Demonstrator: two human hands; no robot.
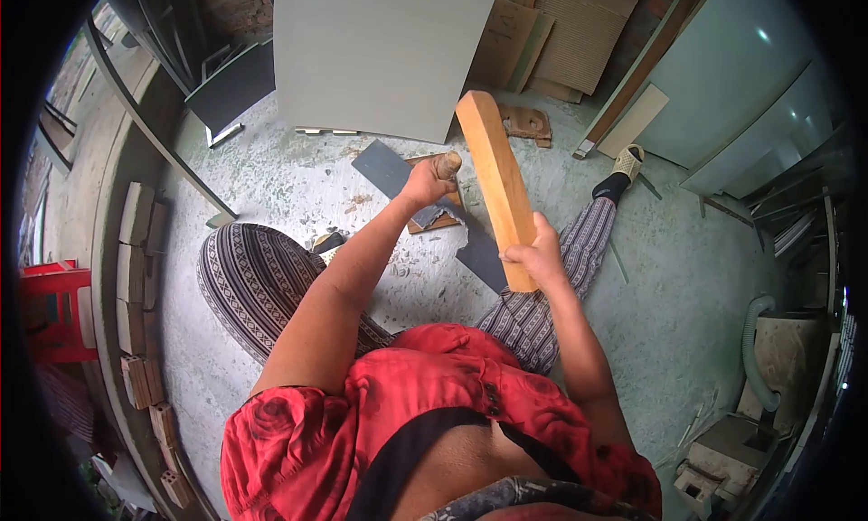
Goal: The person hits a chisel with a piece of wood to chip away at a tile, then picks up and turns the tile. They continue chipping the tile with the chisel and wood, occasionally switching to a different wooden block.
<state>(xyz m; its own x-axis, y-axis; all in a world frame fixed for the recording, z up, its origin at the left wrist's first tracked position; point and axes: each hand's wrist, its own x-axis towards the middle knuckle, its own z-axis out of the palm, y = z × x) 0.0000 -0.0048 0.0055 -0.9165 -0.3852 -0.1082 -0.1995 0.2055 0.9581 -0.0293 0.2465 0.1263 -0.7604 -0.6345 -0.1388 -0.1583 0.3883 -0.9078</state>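
Observation:
My left hand [427, 185] is closed around a round wooden handle [447, 165], whose worn top end points up at me; the lower end of this tool is hidden under the hand. Below it on the floor lie a dark grey tile piece [382, 167] and a wooden board [440, 221] with a jagged dark edge on it. Another broken dark piece [481, 257] lies nearer my right leg. My right hand [537, 255] grips the near end of a thick squared wooden block [497, 182], which is raised and tilted, its far end up beside the handle.
Small chips litter the concrete floor [407, 286] between my spread legs. A large pale panel [380, 51] stands ahead, with cardboard [579, 33] behind it. Bricks [136, 223] and a red plastic chair [59, 309] are at left; a dusty machine with a hose [759, 358] is at right.

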